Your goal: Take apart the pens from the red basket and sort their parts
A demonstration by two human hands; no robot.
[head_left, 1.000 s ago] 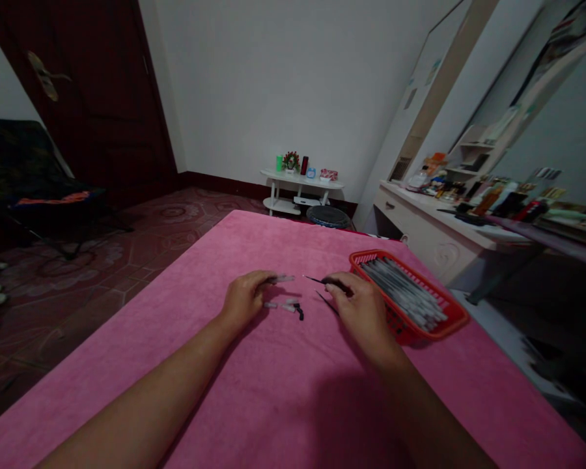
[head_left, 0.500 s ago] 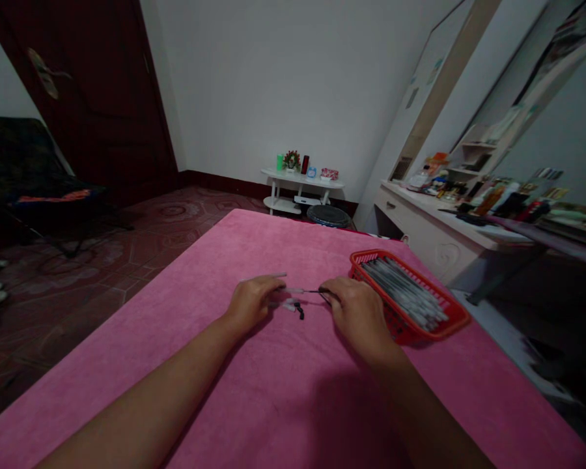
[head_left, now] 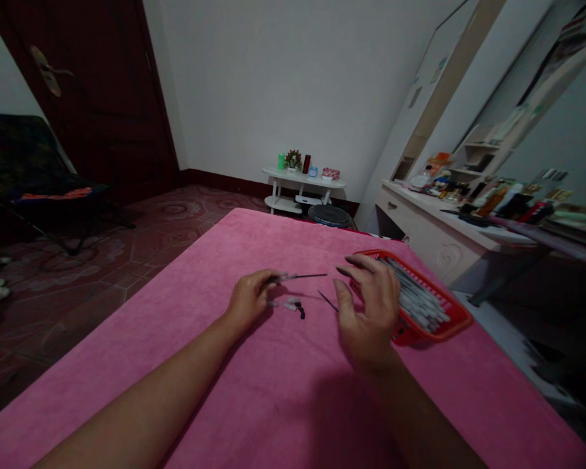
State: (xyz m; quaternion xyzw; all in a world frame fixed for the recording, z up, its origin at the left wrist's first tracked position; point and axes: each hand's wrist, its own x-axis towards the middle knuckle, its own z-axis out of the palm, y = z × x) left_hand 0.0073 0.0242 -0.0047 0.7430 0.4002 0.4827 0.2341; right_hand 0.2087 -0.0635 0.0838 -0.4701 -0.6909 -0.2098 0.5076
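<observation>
My left hand (head_left: 251, 296) pinches a slim pen refill (head_left: 310, 275), dark at the right part and clear near my fingers. To its right, my right hand (head_left: 371, 303) is raised beside the basket with thumb and fingers spread apart. A second thin dark stick (head_left: 328, 301) shows by my right thumb, its lower end hidden behind the hand; whether it touches the hand I cannot tell. Between the hands, small clear caps (head_left: 291, 304) and small black pieces (head_left: 300, 310) lie on the pink cloth (head_left: 273, 371).
A red plastic basket (head_left: 452, 331) holds many whitish pen-like sticks (head_left: 422, 299) to the right, partly behind my right hand. Past the cloth's far edge stand a round dark stool (head_left: 329, 215) and a white shelf (head_left: 303, 177). A dressing table (head_left: 434, 221) borders the right side.
My right hand has let go of the refill's dark end, opened its fingers and moved right. The refill, still in my left hand, now points slightly upward.
</observation>
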